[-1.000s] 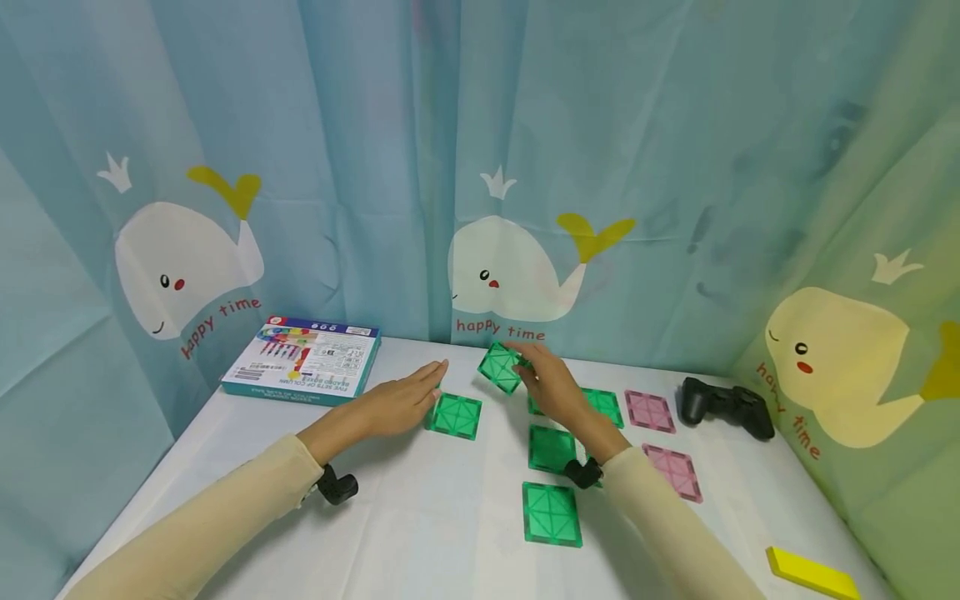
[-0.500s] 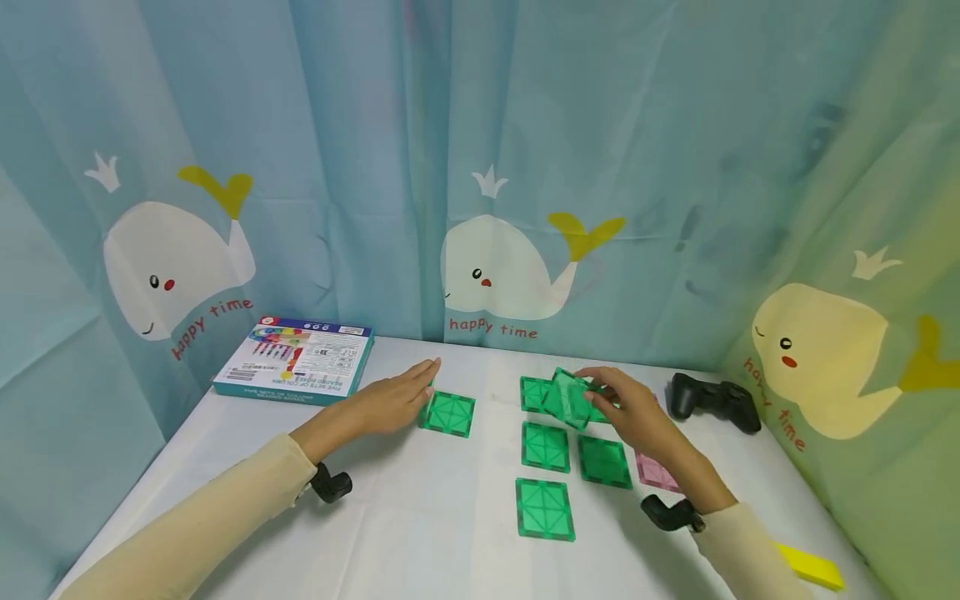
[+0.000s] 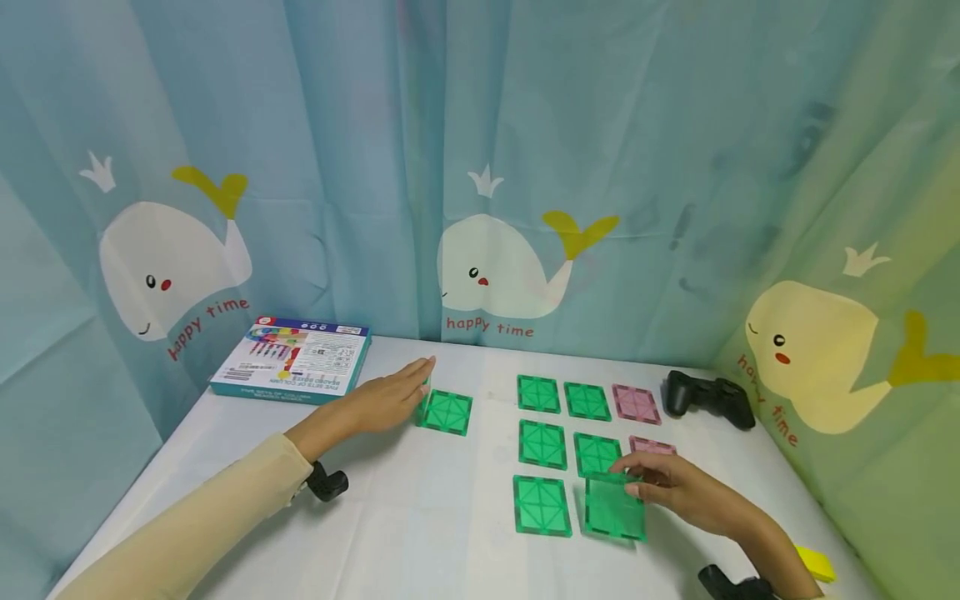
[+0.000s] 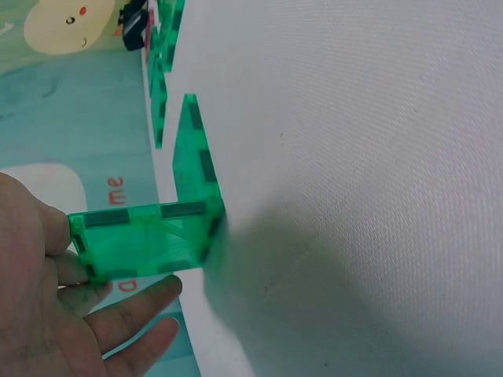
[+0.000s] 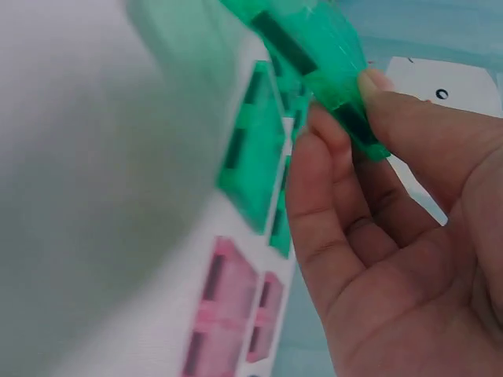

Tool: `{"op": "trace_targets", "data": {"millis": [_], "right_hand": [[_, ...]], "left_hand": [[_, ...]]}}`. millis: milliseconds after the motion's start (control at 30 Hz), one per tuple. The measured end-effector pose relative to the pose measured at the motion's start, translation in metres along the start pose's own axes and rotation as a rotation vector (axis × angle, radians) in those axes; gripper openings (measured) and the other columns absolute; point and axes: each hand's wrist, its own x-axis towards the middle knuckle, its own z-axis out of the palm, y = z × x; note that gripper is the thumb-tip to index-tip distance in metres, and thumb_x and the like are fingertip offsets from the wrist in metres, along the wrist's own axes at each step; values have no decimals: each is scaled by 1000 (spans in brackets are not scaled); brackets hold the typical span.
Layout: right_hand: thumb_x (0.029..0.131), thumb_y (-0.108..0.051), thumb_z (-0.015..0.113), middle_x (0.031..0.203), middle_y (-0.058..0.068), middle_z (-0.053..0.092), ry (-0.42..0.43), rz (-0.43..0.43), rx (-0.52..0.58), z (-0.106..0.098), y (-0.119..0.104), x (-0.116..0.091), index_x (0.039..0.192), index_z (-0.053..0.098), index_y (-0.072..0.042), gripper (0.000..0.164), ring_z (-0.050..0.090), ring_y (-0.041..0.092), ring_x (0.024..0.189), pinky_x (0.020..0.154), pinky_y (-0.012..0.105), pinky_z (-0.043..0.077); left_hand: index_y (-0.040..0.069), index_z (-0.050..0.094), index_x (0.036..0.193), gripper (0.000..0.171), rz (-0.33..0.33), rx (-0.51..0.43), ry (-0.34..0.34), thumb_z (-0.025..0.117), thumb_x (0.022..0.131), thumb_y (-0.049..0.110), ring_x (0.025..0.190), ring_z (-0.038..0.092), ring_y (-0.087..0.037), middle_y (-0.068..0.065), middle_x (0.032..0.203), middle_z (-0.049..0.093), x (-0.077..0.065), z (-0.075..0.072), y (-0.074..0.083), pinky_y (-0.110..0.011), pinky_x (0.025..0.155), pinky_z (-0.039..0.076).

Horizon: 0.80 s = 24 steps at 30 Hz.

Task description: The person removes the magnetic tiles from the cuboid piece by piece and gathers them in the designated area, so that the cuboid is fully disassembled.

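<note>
My left hand holds a green magnetic tile on its edge, thumb and finger at its outer side in the left wrist view. That tile stands against a second green tile lying flat, meeting it along one side. My right hand pinches another translucent green tile between thumb and fingers, tilted close over the table at the front right. Behind it lies a flat green tile, and to its left another front green tile. The right fingers partly cover a pink tile.
More green tiles lie flat in spaced rows, with a pink tile at the back right. A black game controller rests beyond. A boxed toy set is at the back left, a yellow block at the right edge.
My right hand has carried the green tile from the back middle rightward, then toward the front right. The left hand has stayed beside its tiles. The view has shifted slightly.
</note>
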Motion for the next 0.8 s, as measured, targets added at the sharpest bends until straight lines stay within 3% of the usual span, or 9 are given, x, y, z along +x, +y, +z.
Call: {"op": "trace_targets", "data": {"millis": [200,400,533,800], "right_hand": [[108,-8,59,121,14,67,23,-14,-15,11,11,-6,131,66,1,25,61,7,99,79,24,54],[105,-15,66,121,12,69,95,64,-175,23,11,-4,128,70,-6,25,60,3,97,81,24,56],[103,-15,69,115,5,69,109,115,-258,28,11,-3,126,72,-9,24,55,0,91,76,23,53],[99,-9,73,103,-4,63,164,101,-371,37,7,4,120,74,-11,22,49,0,82,67,23,49]], "left_hand": [[7,11,170,61,2,4,5,27,118,34,164,12,-26,-10,178,10,1,1,-1,-53,130,23],[8,10,170,61,2,8,2,27,118,34,164,13,-27,-11,178,10,1,2,-2,-52,130,24],[9,10,170,60,-5,6,-1,27,118,34,164,12,-26,-9,178,10,1,0,0,-55,129,24],[7,12,170,61,2,9,-10,26,117,34,164,11,-25,-7,178,9,2,1,0,-53,130,23]]}}
